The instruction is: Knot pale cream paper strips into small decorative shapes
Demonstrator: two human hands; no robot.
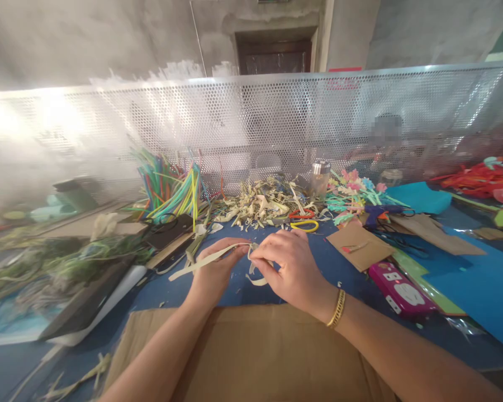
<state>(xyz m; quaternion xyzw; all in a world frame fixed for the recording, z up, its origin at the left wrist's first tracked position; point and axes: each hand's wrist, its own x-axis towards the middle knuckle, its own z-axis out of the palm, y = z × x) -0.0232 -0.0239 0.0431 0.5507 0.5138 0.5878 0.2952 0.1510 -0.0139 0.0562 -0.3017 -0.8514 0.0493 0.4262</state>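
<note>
View from my head, facing forward and down: my left hand and right hand appear near, at centre; the table extends beyond, the screen and wall farther off.

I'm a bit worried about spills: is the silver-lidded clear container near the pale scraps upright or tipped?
Upright: the clear container stands with its silver lid uppermost, near the pile of pale scraps.
</note>
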